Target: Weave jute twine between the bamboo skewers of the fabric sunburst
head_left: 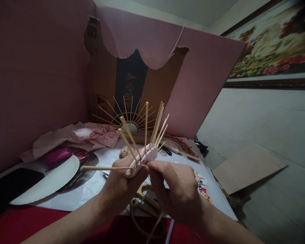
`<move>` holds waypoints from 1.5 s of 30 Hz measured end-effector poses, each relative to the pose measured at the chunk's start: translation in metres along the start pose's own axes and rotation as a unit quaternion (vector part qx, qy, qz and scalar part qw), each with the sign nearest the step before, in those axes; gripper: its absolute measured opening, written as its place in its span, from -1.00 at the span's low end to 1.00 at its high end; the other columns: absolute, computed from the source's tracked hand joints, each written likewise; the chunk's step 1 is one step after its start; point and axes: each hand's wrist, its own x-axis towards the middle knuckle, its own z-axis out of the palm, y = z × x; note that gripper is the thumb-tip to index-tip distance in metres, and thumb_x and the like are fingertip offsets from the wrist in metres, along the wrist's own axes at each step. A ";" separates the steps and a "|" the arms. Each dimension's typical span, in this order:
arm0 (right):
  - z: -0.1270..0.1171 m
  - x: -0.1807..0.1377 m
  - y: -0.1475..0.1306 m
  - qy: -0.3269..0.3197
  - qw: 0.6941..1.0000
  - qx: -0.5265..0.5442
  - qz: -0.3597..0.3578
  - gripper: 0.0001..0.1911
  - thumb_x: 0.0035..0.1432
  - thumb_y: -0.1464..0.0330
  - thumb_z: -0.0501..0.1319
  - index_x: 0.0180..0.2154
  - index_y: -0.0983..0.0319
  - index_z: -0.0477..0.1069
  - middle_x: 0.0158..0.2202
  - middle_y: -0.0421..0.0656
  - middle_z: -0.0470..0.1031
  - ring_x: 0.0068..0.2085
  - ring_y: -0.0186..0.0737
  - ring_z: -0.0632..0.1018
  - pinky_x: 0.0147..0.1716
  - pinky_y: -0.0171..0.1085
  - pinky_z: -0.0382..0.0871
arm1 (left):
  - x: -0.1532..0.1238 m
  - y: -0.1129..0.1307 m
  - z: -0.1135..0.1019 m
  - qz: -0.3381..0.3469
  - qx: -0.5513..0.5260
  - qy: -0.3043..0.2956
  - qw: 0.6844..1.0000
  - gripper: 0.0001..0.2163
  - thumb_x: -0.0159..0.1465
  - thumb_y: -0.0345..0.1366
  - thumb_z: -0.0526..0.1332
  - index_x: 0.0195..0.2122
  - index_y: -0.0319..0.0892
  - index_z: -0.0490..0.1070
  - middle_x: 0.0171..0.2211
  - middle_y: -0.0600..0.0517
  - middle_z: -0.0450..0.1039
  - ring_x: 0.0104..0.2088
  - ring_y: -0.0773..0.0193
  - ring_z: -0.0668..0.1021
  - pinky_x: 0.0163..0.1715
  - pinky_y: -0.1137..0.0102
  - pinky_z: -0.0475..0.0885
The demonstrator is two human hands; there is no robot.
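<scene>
My left hand (117,186) is wrapped round a small base covered in white cloth with pink dots (150,155). Several thin wooden sticks (128,134) fan out from its edge, upward and to the left. At the base's near edge, the fingers of my right hand (178,186) pinch a length of twine (156,225), which hangs down below my hands. Some twine is wound about the foot of the sticks. The scissors (143,195) with yellowish handles lie under my hands, partly hidden by them.
Behind, a finished-looking stick fan (129,127) leans before cut cardboard (101,78). Dotted cloth (91,135), a ball of twine (124,152), a magenta object (58,155) and a white half-round plate (53,179) lie leftward. A woven fan (178,144) lies behind right.
</scene>
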 end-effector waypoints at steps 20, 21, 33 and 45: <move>0.001 -0.001 -0.005 -0.020 0.998 0.057 0.004 -0.92 0.16 0.53 0.12 -0.28 0.31 0.34 -0.53 -0.15 0.50 -0.57 -0.34 0.44 -0.58 -0.32 0.27 | -0.002 -0.005 0.002 -0.006 -0.041 0.018 0.999 -0.87 0.28 -0.24 0.13 -0.25 -0.16 0.40 -0.34 0.08 0.43 -0.35 0.30 0.43 -0.33 0.38 0.36; 0.000 -0.001 -0.005 -0.020 0.998 0.058 0.001 -0.92 0.16 0.54 0.12 -0.28 0.32 0.34 -0.54 -0.16 0.49 -0.57 -0.34 0.44 -0.58 -0.32 0.27 | -0.002 -0.006 0.002 0.001 -0.037 0.020 0.999 -0.86 0.27 -0.24 0.13 -0.22 -0.15 0.40 -0.32 0.08 0.44 -0.34 0.30 0.44 -0.32 0.38 0.36; 0.005 -0.002 -0.012 -0.031 0.996 0.064 -0.046 -0.82 0.17 0.55 0.01 -0.24 0.35 0.34 -0.61 -0.20 0.38 -0.62 -0.32 0.32 -0.63 -0.28 0.14 | -0.001 -0.005 0.007 0.018 0.008 0.052 0.998 -0.85 0.30 -0.32 0.10 -0.13 -0.10 0.37 -0.35 0.10 0.44 -0.41 0.36 0.44 -0.40 0.43 0.36; 0.010 -0.007 -0.012 -0.037 0.995 0.045 -0.075 -0.74 0.23 0.53 -0.02 -0.11 0.46 0.34 -0.62 -0.22 0.35 -0.61 -0.32 0.30 -0.66 -0.26 0.08 | 0.001 -0.005 0.008 0.059 0.070 0.081 0.993 -0.96 0.26 -0.35 0.14 -0.30 -0.13 0.38 -0.45 0.11 0.40 -0.50 0.36 0.40 -0.47 0.42 0.33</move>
